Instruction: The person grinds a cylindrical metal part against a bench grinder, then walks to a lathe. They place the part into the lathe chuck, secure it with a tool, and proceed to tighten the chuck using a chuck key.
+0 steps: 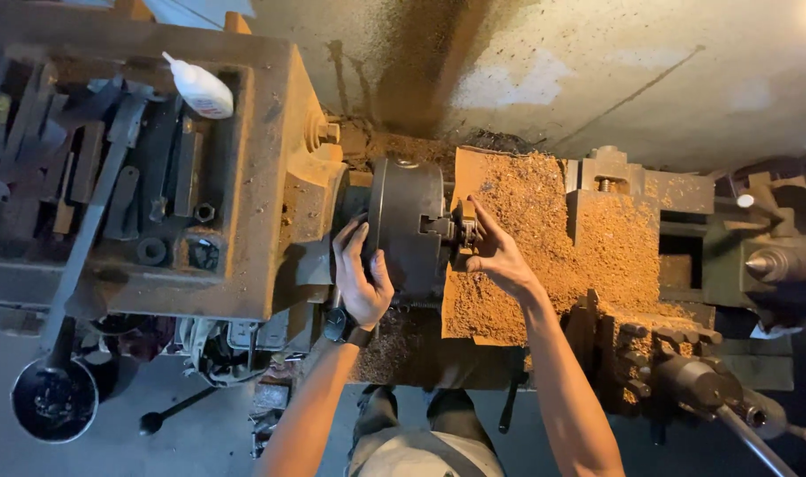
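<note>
Dark round lathe chuck [406, 225], axis horizontal, small workpiece [467, 231] in its jaws

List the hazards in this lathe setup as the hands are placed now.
1. Both hands are on the chuck: the left hand cups its rim and the right hand reaches its jaws. Any spindle movement could likely catch fingers.
2. The wristwatch sits close to the chuck and could snag.
3. Heaped wood shavings cover the bed, possibly hiding edges or slipping underhand.
</note>
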